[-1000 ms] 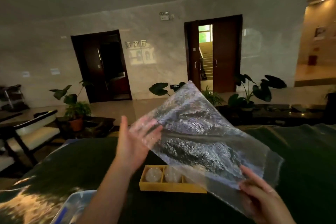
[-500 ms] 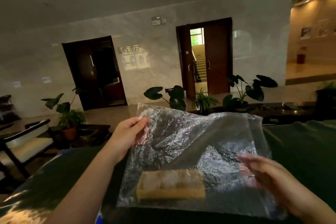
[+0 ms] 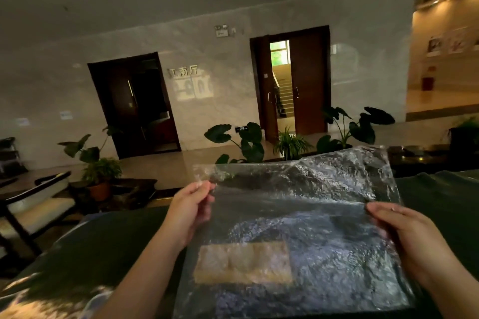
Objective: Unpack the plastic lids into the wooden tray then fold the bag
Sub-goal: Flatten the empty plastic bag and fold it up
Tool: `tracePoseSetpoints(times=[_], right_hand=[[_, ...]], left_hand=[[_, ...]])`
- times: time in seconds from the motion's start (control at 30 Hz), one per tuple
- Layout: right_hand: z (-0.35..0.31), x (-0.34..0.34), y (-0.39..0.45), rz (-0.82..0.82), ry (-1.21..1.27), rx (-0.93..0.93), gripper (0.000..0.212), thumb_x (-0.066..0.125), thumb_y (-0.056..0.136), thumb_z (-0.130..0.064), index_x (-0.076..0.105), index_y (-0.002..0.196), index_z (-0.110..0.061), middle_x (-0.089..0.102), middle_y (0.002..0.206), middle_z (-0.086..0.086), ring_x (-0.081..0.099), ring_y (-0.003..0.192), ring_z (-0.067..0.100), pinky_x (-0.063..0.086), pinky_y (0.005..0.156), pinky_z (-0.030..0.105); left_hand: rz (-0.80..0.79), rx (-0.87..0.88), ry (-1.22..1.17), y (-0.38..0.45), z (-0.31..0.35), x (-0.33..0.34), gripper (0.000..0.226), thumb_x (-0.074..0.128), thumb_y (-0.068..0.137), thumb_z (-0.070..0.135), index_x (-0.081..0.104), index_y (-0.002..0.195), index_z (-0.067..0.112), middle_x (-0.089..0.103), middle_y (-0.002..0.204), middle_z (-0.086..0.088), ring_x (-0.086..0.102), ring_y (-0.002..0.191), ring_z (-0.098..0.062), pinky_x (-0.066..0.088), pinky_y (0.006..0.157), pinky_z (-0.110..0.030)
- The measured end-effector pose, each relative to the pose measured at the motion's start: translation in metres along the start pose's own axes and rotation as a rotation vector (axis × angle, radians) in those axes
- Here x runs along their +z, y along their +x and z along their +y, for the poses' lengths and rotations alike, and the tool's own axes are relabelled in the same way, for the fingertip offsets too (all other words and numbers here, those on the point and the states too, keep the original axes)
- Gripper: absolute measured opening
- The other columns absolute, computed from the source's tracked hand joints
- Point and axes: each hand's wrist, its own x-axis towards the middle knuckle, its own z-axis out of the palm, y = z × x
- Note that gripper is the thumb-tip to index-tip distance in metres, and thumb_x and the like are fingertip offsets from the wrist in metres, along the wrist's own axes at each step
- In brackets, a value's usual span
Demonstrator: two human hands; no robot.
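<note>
Hands: my left hand pinches the bag's left edge near its top corner, fingers curled over the film. My right hand grips the right edge about halfway down, thumb on the near face and fingers curled behind as far as I can tell.

Bag: the clear plastic bag is stretched out flat between both hands, held up off the worktop, wrinkly and shiny. Looks empty to me, I can't see anything bulging inside. No fold in it yet, just one open sheet.

Tray: the wooden tray sits on the dark green worktop right behind the bag, so I'm seeing it blurred through the film. It's lower left of the bag's middle.

Lids: there are pale round shapes sitting side by side in the tray, which I'd guess are the plastic lids, but the film smears them too much to count for sure.

Progress: I'd say unpacking is pretty much done, since the bag seems empty and the tray looks filled. What's left is the whole folding bit, probably bringing one edge over to the other.

Further back: potted plants, a chair off to the left, two dark wooden doorways in a marble wall.
</note>
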Motion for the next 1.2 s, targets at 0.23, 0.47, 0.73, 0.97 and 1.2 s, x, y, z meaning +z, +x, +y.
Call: tracePoseSetpoints(times=[0.23, 0.47, 0.73, 0.97, 1.2], right_hand=[[-0.008, -0.003, -0.005, -0.134, -0.091, -0.057, 0.035, 0.075, 0.068, -0.024, 0.073, 0.1, -0.009, 0.067, 0.076, 0.019, 0.058, 0.064, 0.03, 0.047, 0.062, 0.036], [-0.03, 0.003, 0.001, -0.184, -0.074, -0.089, 0.046, 0.07, 0.07, -0.046, 0.073, 0.112, -0.03, 0.076, 0.095, 0.0, 0.069, 0.079, 0.013, 0.047, 0.071, 0.036], [-0.04, 0.018, 0.0, -0.042, -0.076, -0.181, 0.031, 0.07, 0.07, -0.037, 0.075, 0.084, -0.009, 0.072, 0.085, 0.018, 0.063, 0.072, 0.03, 0.056, 0.066, 0.036], [-0.053, 0.03, -0.006, 0.035, -0.236, -0.414, 0.018, 0.064, 0.084, -0.034, 0.073, 0.083, -0.018, 0.069, 0.062, -0.005, 0.06, 0.054, 0.006, 0.048, 0.063, 0.031], [-0.044, 0.007, 0.012, -0.361, -0.046, -0.08, 0.074, 0.059, 0.065, -0.082, 0.067, 0.121, -0.035, 0.072, 0.113, 0.015, 0.069, 0.103, 0.035, 0.046, 0.088, 0.054]], left_hand=[[0.02, 0.078, -0.011, -0.004, 0.008, -0.003, 0.017, 0.061, 0.096, 0.033, 0.077, 0.097, 0.028, 0.075, 0.082, 0.0, 0.067, 0.063, -0.011, 0.054, 0.055, -0.024], [0.019, 0.189, 0.095, -0.011, 0.012, -0.004, 0.027, 0.056, 0.099, 0.025, 0.077, 0.083, 0.034, 0.07, 0.071, 0.007, 0.064, 0.057, -0.006, 0.052, 0.052, -0.02], [0.035, 0.261, 0.083, -0.017, 0.017, -0.017, 0.026, 0.058, 0.098, 0.019, 0.079, 0.087, 0.031, 0.071, 0.069, 0.007, 0.064, 0.056, -0.005, 0.052, 0.051, -0.018], [0.052, 0.218, -0.1, -0.012, 0.023, -0.019, 0.016, 0.061, 0.095, 0.017, 0.076, 0.094, 0.015, 0.07, 0.067, 0.004, 0.058, 0.051, -0.006, 0.05, 0.046, -0.019], [0.116, 0.216, -0.167, -0.012, 0.035, -0.032, 0.017, 0.056, 0.099, 0.021, 0.071, 0.106, 0.015, 0.066, 0.069, 0.004, 0.058, 0.052, -0.007, 0.052, 0.046, -0.02]])
